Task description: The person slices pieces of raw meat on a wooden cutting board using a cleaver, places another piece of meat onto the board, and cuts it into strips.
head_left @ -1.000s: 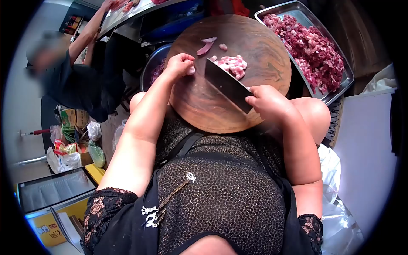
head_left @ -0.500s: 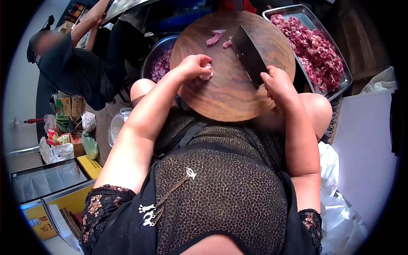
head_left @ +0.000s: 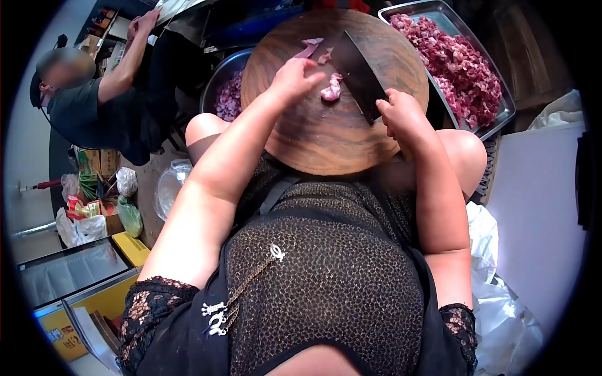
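Cleaver in Hand Over a Wooden Block

Characters on a yellow panel are too small to read. On the round, swirl-grained block, a soft, pink lump of meat lies between the dark, flat cleaver and the left hand, fingers loosely parted, gripping nothing visible. The right hand is wrapped around the cleaver's handle end. Chopped meat heaps a metal tray.
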Tool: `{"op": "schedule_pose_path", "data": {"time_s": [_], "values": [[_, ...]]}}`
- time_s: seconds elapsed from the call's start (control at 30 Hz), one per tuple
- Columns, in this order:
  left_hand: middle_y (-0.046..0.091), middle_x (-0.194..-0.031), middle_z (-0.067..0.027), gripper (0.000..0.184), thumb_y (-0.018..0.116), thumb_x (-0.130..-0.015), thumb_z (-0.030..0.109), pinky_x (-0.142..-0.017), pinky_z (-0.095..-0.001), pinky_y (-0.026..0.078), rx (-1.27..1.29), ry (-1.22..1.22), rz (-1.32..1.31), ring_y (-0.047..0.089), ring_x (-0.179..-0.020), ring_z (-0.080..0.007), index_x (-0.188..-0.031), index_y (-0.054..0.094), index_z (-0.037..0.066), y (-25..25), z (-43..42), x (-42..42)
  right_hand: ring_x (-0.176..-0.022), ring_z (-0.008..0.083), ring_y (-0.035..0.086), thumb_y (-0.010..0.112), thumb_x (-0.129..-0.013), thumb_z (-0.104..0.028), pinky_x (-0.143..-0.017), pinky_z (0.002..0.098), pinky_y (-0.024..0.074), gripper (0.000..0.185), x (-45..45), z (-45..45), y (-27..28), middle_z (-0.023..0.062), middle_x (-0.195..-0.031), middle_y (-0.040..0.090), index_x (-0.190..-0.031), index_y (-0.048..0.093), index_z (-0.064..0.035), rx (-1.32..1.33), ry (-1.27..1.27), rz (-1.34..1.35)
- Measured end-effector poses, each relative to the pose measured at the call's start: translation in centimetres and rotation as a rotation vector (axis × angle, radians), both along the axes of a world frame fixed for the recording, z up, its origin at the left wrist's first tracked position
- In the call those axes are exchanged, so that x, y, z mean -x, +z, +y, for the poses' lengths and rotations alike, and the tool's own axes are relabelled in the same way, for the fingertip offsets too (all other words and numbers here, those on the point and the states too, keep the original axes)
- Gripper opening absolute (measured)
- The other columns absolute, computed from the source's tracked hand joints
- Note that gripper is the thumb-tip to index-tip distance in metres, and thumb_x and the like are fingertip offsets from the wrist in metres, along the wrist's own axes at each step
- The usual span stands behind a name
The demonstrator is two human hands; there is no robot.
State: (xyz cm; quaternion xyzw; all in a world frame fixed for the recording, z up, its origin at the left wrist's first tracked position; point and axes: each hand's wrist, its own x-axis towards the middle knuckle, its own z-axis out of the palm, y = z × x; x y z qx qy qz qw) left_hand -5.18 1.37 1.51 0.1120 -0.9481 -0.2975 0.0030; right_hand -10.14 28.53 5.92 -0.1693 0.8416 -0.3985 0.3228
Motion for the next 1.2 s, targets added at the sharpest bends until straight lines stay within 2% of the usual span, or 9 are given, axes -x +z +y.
{"op": "schedule_pose_path", "data": {"time_s": [0.07, 0.17, 0.23, 0.43, 0.63, 0.73, 0.83, 1.03, 1.2], "values": [[0.066, -0.103, -0.0167, 0.052, 0.081, -0.07, 0.048, -0.091, -0.0373, 0.05, 0.143, -0.067, -0.087, 0.062, -0.1, -0.0302, -0.099, 0.073, 0.005, 0.6, 1.7, -1.4, -0.045, 0.0166, 0.055, 0.054, -0.096, -0.018, -0.041, 0.0328, 0.0449, 0.022, -0.1, -0.1, 0.2, 0.0064, -0.061, 0.055, -0.096, 0.053, 0.0035, -0.01, 0.002, -0.004], [0.065, -0.102, -0.015, 0.034, 0.076, -0.073, 0.031, -0.092, -0.0377, 0.049, 0.21, -0.212, 0.123, 0.061, -0.102, -0.0299, -0.096, 0.073, 0.006, -1.3, 3.5, -2.2, -0.045, 0.0164, 0.054, 0.055, -0.095, -0.018, -0.04, 0.0328, 0.0444, 0.021, -0.3, -0.2, 0.2, 0.0064, -0.062, 0.055, -0.098, 0.055, 0.0031, -0.004, -0.015, 0.017], [0.066, -0.1, -0.0157, 0.029, 0.072, -0.073, 0.028, -0.089, -0.0421, 0.05, 0.207, -0.275, 0.226, 0.062, -0.099, -0.0352, -0.09, 0.069, 0.003, -1.3, 3.8, -2.3, -0.048, 0.0242, 0.059, 0.054, -0.094, -0.019, -0.05, 0.0392, 0.0495, 0.027, -0.4, -0.1, 0.1, 0.0174, -0.07, 0.064, -0.1, 0.057, 0.0067, 0.043, -0.009, 0.053], [0.072, -0.086, -0.0135, 0.029, 0.07, -0.08, 0.024, -0.074, -0.0342, 0.053, -0.103, -0.012, -0.335, 0.069, -0.079, -0.0244, -0.099, 0.071, 0.002, 2.6, 3.9, -3.8, -0.046, 0.0187, 0.056, 0.052, -0.095, -0.016, -0.043, 0.0351, 0.0461, 0.02, -0.7, 0.3, 0.4, 0.0083, -0.064, 0.057, -0.095, 0.056, 0.0028, 0.171, -0.019, -0.146], [0.069, -0.074, -0.0067, 0.033, 0.07, -0.086, 0.037, -0.066, -0.0285, 0.051, 0.106, -0.074, -0.377, 0.063, -0.068, -0.0129, -0.092, 0.073, 0.005, 2.5, 0.3, -7.0, -0.046, 0.0168, 0.054, 0.052, -0.095, -0.016, -0.041, 0.0339, 0.0443, 0.017, -1.3, -0.1, 0.6, 0.0049, -0.063, 0.052, -0.098, 0.055, 0.0008, 0.054, 0.052, -0.254], [0.069, -0.073, -0.0094, 0.047, 0.068, -0.087, 0.05, -0.062, -0.0327, 0.051, -0.115, 0.09, -0.655, 0.064, -0.062, -0.0195, -0.088, 0.074, 0.004, 2.6, -0.6, -8.6, -0.046, 0.0166, 0.054, 0.052, -0.095, -0.016, -0.041, 0.0338, 0.0445, 0.018, -1.1, 0.2, 0.4, 0.0049, -0.063, 0.052, -0.1, 0.055, 0.0009, 0.036, 0.057, -0.287], [0.069, -0.073, -0.0137, 0.045, 0.071, -0.082, 0.049, -0.067, -0.0393, 0.052, 0.076, 0.008, -0.672, 0.067, -0.068, -0.0274, -0.081, 0.074, 0.004, 2.8, -1.9, -8.7, -0.043, 0.0112, 0.048, 0.053, -0.098, -0.017, -0.039, 0.0282, 0.039, 0.014, -1.1, 0.4, -0.2, 0.0001, -0.06, 0.048, -0.097, 0.054, -0.0028, 0.062, 0.039, -0.312], [0.071, -0.095, -0.017, 0.03, 0.068, -0.083, 0.024, -0.077, -0.0389, 0.055, 0.344, -0.066, 0.166, 0.069, -0.081, -0.0301, -0.106, 0.071, 0.005, 0.1, -5.8, -1.0, -0.046, 0.0165, 0.055, 0.053, -0.095, -0.017, -0.042, 0.0335, 0.0449, 0.02, -0.6, -0.4, -0.2, 0.0055, -0.063, 0.053, -0.1, 0.056, 0.0018, 0.206, -0.042, -0.284], [0.072, -0.087, -0.0154, 0.033, 0.071, -0.074, 0.031, -0.082, -0.036, 0.054, 0.334, 0.194, -0.047, 0.07, -0.084, -0.0277, -0.094, 0.074, 0.005, -2.0, -4.6, 5.4, -0.042, 0.0136, 0.051, 0.053, -0.097, -0.017, -0.038, 0.0301, 0.0409, 0.016, 0.9, -0.9, -0.7, 0.0025, -0.061, 0.051, -0.096, 0.054, -0.0009, 0.09, -0.104, -0.187]]}}
